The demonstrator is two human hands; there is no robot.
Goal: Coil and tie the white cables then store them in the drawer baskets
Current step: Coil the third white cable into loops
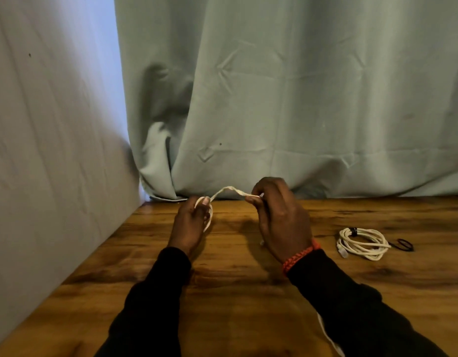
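Black sleeves (155,300) hide much of the white cable (229,189); left hand (190,222) clasps its loops, right hand (282,217) pinches its strand above the table (235,305).

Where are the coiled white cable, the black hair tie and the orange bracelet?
coiled white cable (362,244): head view, on its looped strands.
black hair tie (404,245): head view, on its band, right of the coil.
orange bracelet (300,255): head view, on its braid at the right wrist.

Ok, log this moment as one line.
coiling | left hand: holds loops | right hand: feeds cable | tied coil, black tie on table
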